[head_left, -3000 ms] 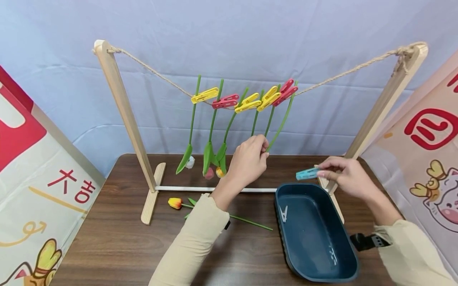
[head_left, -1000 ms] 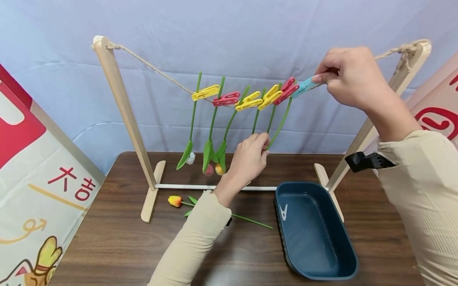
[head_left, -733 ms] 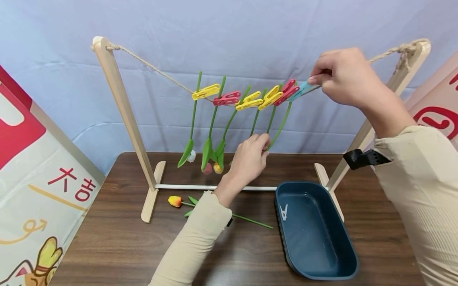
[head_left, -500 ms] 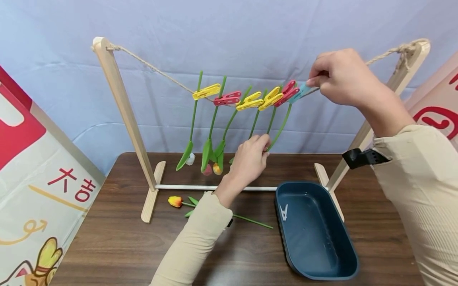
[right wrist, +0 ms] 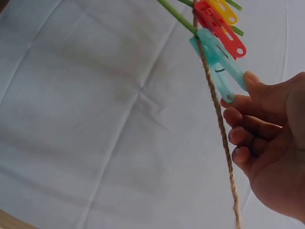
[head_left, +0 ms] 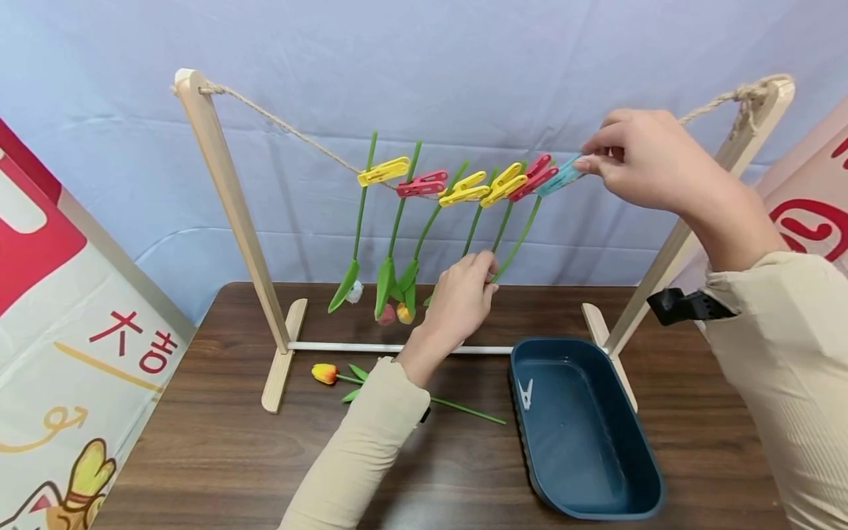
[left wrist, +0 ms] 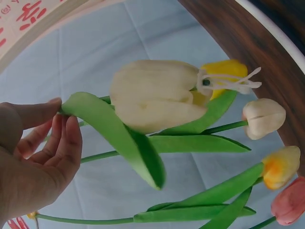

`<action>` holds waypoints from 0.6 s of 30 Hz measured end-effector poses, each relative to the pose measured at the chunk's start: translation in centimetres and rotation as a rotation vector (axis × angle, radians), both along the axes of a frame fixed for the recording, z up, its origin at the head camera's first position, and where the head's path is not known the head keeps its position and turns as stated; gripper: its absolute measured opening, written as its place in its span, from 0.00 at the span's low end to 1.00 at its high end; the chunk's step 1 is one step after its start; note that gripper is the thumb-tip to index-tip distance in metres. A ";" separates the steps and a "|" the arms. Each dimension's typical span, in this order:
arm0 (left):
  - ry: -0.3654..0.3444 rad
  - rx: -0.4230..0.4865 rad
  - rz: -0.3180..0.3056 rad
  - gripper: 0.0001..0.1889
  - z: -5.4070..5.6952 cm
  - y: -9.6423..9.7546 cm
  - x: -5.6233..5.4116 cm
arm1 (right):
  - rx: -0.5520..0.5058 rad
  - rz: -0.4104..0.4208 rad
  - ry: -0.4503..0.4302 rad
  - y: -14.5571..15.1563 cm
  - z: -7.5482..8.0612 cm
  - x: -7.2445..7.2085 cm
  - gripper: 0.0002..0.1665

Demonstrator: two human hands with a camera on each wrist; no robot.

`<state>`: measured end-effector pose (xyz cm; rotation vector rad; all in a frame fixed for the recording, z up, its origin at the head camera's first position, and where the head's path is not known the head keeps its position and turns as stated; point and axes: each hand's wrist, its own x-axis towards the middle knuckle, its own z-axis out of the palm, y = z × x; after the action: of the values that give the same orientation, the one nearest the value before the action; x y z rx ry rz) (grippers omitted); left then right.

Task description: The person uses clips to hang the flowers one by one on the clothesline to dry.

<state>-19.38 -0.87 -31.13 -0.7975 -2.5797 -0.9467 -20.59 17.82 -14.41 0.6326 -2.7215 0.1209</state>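
Observation:
My left hand (head_left: 460,298) pinches the green stem of a white artificial tulip (left wrist: 157,95), just above its leaf. That flower hangs head down and is hidden behind the hand in the head view. Up at the rope (right wrist: 219,119), my right hand (head_left: 642,158) has thumb and forefinger on the handle ends of a light blue clothespin (head_left: 559,175). The clothespin's jaws sit over the rope and the top of the stem. Left of it, yellow and red clothespins (head_left: 420,183) hold several more tulips upside down. An orange-yellow tulip (head_left: 324,373) lies on the table, partly behind the left sleeve.
A dark blue bin (head_left: 576,434) stands on the wooden table (head_left: 218,456) at the right, with a white clothespin (head_left: 525,394) inside. Wooden posts (head_left: 228,199) carry the rope at both sides, and a white rod (head_left: 358,347) joins their feet.
My right hand has raised the blue clothespin from above the bin to the rope, beside the red one. Lately it has shifted slightly right and down. The left hand has stayed nearly still.

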 end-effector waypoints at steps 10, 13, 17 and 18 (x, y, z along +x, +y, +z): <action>0.044 0.032 0.007 0.07 -0.7 -0.2 -0.5 | -0.114 0.024 0.232 0.5 -1.6 2.1 0.12; 0.049 0.042 -0.006 0.06 -1.0 -0.4 -0.5 | -0.153 0.037 0.281 0.9 -2.3 3.0 0.11; 0.039 0.046 -0.019 0.05 -1.4 -0.9 -0.6 | -0.203 0.026 0.273 1.7 -3.5 4.2 0.09; 0.033 0.049 -0.021 0.05 -1.5 -1.0 -0.7 | -0.209 0.026 0.266 1.9 -3.9 4.5 0.09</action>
<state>-20.03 -1.87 -32.65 -0.8209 -2.5152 -0.9908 -16.06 19.72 -18.27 0.5778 -2.4068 0.3005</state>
